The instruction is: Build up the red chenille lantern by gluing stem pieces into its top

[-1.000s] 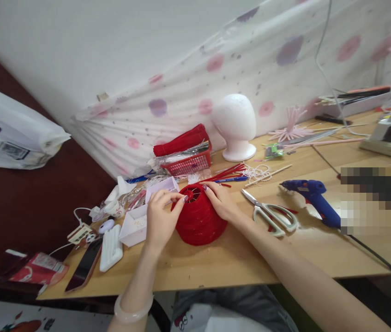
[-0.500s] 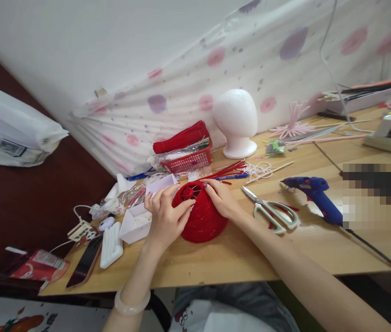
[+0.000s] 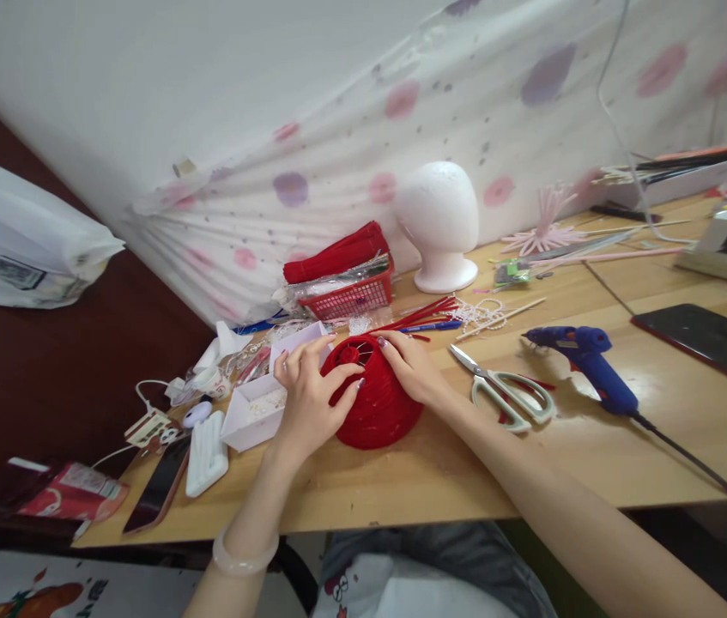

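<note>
A red cone (image 3: 381, 419) with a flat, open top stands on the wooden table (image 3: 440, 502), between the person's two hands. Thin wires show inside its top, around a red round piece (image 3: 349, 354) in the middle. The left hand (image 3: 312, 399) is at the near left side of the cone, with its fingers and thumb spread apart. The right hand (image 3: 415, 371) lies on the other side, with its fingertips on the top edge; I cannot tell if it is squeezing. A white box (image 3: 251, 432) with tiny bits in it sits just left of the cone. To the right are scissors (image 3: 487, 375), lying open a little, and then a blue glue gun (image 3: 591, 352). Behind the cone are a red basket (image 3: 354, 300) and a white foam head (image 3: 440, 210).
</note>
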Demonstrator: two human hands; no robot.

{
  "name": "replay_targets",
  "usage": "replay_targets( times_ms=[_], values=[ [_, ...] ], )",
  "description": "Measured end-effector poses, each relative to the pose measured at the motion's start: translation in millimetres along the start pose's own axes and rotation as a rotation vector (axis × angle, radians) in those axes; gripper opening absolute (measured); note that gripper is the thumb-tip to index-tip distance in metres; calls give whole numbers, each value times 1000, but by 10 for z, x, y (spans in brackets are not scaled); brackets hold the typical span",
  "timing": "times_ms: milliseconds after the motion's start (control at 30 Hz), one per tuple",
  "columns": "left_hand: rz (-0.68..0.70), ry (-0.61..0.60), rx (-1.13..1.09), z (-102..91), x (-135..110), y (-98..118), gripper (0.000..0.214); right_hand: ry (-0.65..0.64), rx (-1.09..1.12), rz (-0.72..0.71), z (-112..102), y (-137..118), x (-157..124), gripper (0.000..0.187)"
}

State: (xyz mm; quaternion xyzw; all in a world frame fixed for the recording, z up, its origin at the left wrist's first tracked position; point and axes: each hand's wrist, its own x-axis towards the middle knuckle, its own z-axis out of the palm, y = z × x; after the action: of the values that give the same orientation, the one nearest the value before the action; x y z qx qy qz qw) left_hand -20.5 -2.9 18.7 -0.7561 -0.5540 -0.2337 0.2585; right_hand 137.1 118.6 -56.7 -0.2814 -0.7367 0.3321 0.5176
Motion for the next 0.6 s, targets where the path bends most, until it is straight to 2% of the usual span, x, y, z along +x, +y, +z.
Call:
replay_targets(
  times_ms=[267,467,600],
  values=[
    [-24,7,-57,20,34,-3,15,4,3,2,0,-1,1,29],
    [-70,66,-100,-26,56,-11,11,1,12,0,5,12,4,29],
    [-49,55,-90,-25,43,-22,10,4,19,3,4,6,-2,30]
  ],
)
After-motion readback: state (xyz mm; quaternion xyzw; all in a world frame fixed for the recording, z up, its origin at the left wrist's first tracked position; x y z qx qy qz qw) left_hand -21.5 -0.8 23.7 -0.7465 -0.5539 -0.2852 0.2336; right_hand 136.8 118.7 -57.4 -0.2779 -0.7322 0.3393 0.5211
